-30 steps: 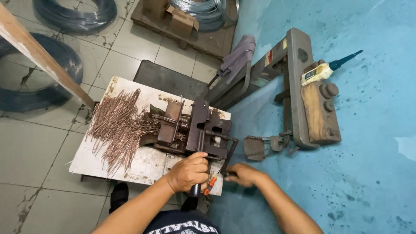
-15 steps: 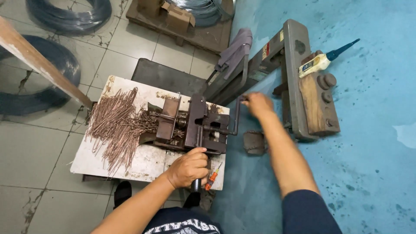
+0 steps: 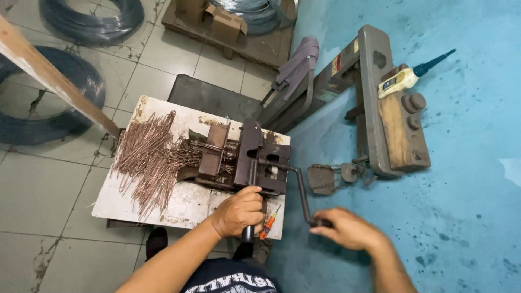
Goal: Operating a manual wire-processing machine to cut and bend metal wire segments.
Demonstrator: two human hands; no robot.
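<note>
A person seated over a small workbench works a hand-cranked metal bending machine [image 3: 244, 163], which is bolted near the centre of a worn white board [image 3: 184, 203]. The left hand [image 3: 239, 210] is clenched in a full fist around an upright dark lever handle [image 3: 248, 232] at the board's near edge, at about 6 o'clock from the machine, fingers wrapped tight and pressed together on the bar. The right hand [image 3: 347, 229] sits at about 4 o'clock from the machine, off the board and over the blue floor [image 3: 467, 179], its fingers curled shut around the grip of the crank handle [image 3: 304, 195], whose bent arm runs back up to the machine's right side. A heap of short copper-coloured wire pieces [image 3: 149, 157] lies spread across the board at 9 o'clock from the machine, some strands reaching into its feed side. A small orange-handled screwdriver [image 3: 268, 225] rests on the board just beside the left hand, at its 3 o'clock. At 2 o'clock, well apart from the bench, a heavy grey steel frame with a wooden block [image 3: 391, 116] lies on the floor, a yellow bottle with a blue nozzle [image 3: 404, 78] resting on top. Coils of dark wire [image 3: 49, 106] lie on the tiled floor at 10 o'clock.
</note>
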